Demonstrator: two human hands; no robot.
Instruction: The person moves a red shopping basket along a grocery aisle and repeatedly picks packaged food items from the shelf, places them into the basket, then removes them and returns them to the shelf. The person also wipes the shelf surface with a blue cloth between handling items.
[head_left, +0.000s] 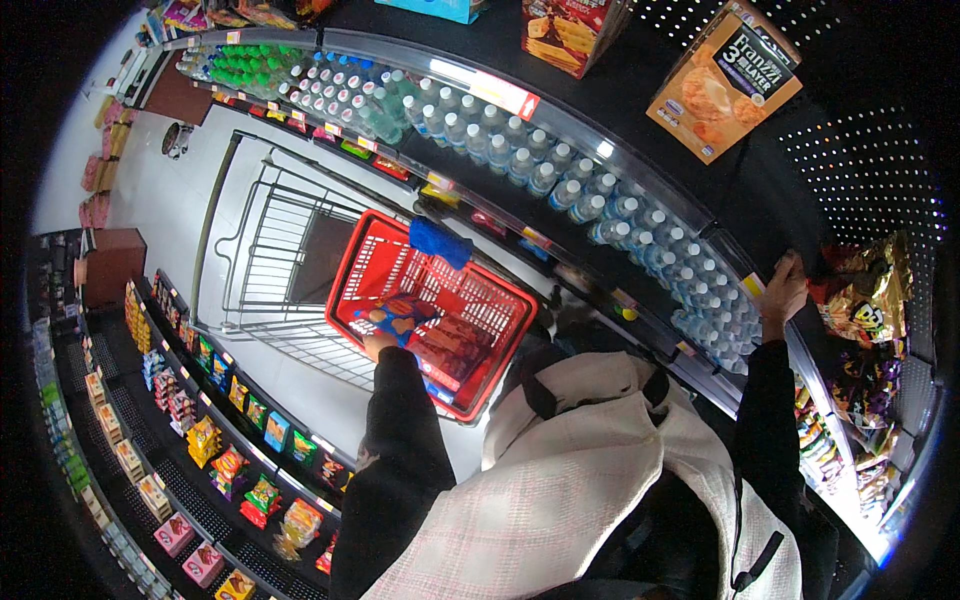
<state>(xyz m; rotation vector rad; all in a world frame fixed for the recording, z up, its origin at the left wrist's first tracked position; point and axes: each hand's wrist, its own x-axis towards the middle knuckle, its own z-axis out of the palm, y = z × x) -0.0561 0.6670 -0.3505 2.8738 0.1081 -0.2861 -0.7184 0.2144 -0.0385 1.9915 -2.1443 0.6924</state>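
A red plastic shopping basket (487, 281) sits on a metal shopping cart (277, 217). In the basket are a blue and red snack bag (397, 311) and several reddish packages (454, 345). My left hand (381, 343) is at the basket's near left rim, beside the blue bag; its fingers are partly hidden, so its grip is unclear. A blue cloth (441, 242) hangs over the basket's far rim. On the right, my right hand (784, 289) is at the front edge of a dark shelf, by a price tag and near a gold snack bag (874, 289); its fingers look bent, their hold unclear.
Plastic water bottles (525, 161) line the shelf below the one at my right hand. A Franzzi biscuit box (724, 82) stands on the upper shelf. Across the white-floored aisle, another shelf unit (247, 450) holds snack bags and boxes. Pink goods (94, 172) stand at the far end.
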